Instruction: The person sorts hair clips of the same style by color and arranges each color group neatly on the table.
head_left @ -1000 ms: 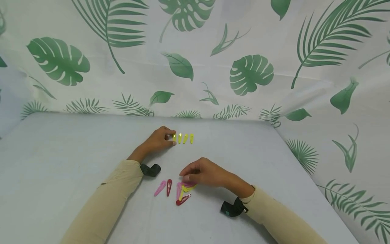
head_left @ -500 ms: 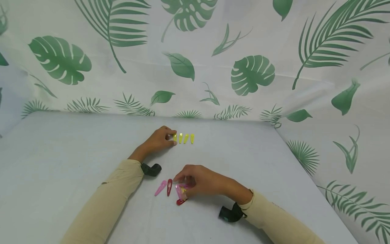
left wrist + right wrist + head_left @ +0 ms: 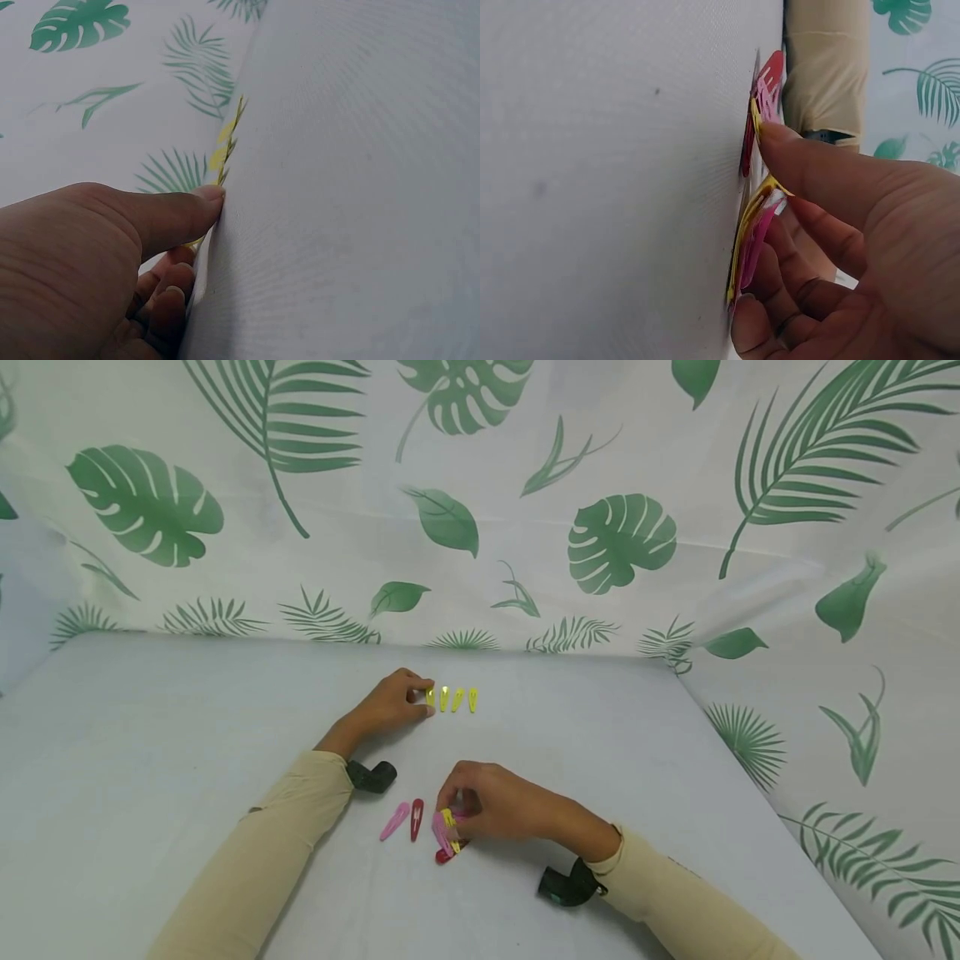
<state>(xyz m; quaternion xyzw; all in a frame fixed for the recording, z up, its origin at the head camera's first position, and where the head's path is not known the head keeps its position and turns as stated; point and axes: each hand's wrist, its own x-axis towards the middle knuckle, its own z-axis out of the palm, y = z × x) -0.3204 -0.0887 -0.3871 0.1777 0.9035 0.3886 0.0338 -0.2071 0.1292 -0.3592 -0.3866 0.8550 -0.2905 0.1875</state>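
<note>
At the far side of the table, my left hand (image 3: 390,702) pinches the leftmost of several yellow hair clips (image 3: 457,700) standing in a row, thumb at its near end and a finger at its far end. Nearer, my right hand (image 3: 502,797) reaches over a small pile of clips and pinches a yellow hair clip (image 3: 449,817) there. A pink hair clip (image 3: 440,833) and a red one (image 3: 444,857) lie against it. In the right wrist view the thumb presses that yellow clip (image 3: 756,116); another yellow clip (image 3: 744,240) and a magenta clip (image 3: 759,244) lie by the curled fingers.
Left of the pile, a pink clip (image 3: 395,821) and a dark red clip (image 3: 416,820) lie side by side. The white table (image 3: 225,710) meets a leaf-printed cloth (image 3: 487,543) at the back and right. Both wrists carry black cameras (image 3: 566,885).
My right hand has come down toward me onto the pile, its fingers closing on a yellow hair clip and shifting the clips there. My left hand has stayed at the row.
</note>
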